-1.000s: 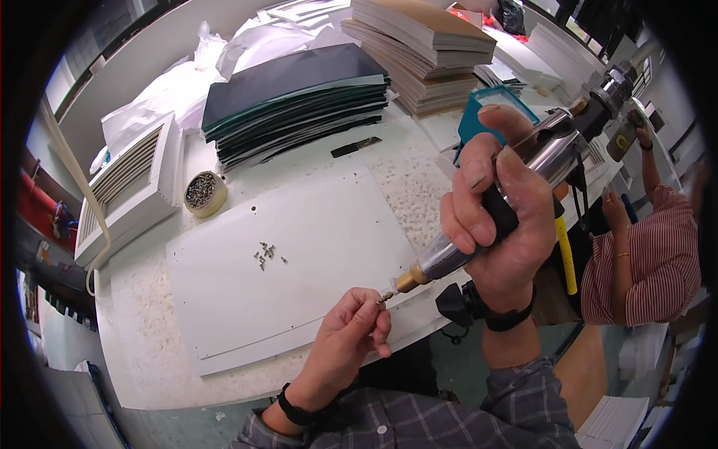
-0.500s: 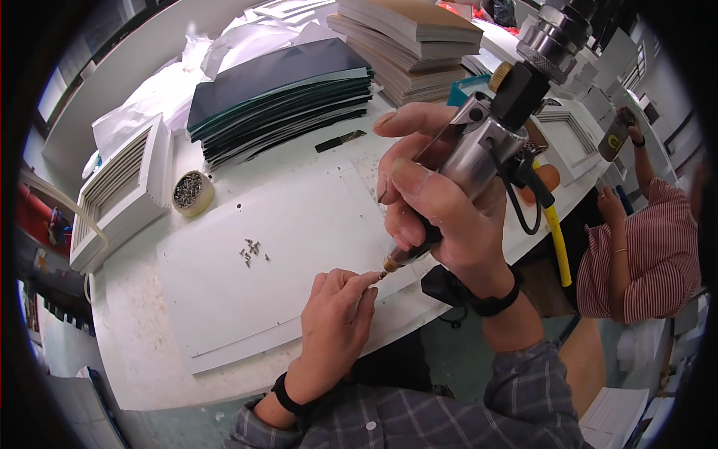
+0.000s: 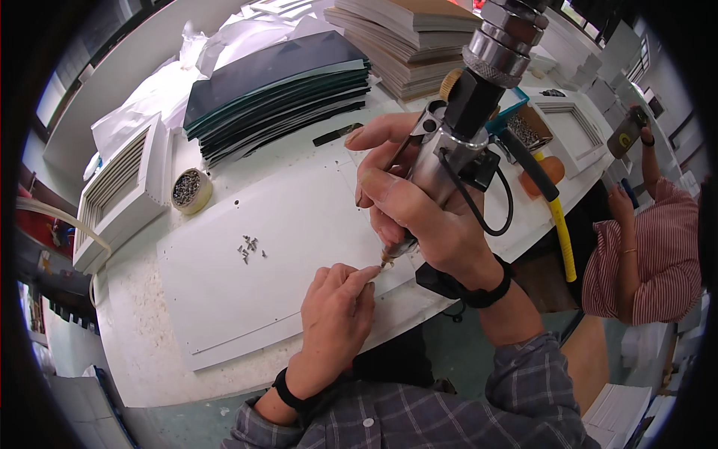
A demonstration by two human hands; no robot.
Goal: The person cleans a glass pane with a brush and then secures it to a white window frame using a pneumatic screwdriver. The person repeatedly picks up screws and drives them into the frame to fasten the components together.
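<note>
A screw tub (image 3: 191, 192) and loose screws (image 3: 248, 247) lie leftward; your right hand (image 3: 434, 217) wraps the driver (image 3: 471, 103), tip near the right end of the white panel (image 3: 224, 299), beside your left hand (image 3: 336, 307), fingers narrowed, hold unclear.

we wear a dark grey plaid shirt (image 3: 456, 419) crossed by thin pale lines, with a small, round, pale button (image 3: 367, 423) on its front. the same check runs down our left sleeve (image 3: 258, 428) and right sleeve (image 3: 532, 378), the right one ending well short of the wrist. a plain black left wristband (image 3: 286, 391) and a black right wristband (image 3: 490, 293) circle our wrists. our left hand (image 3: 338, 308) and right hand (image 3: 437, 213) are bare, with short nails visible on the right.
</note>
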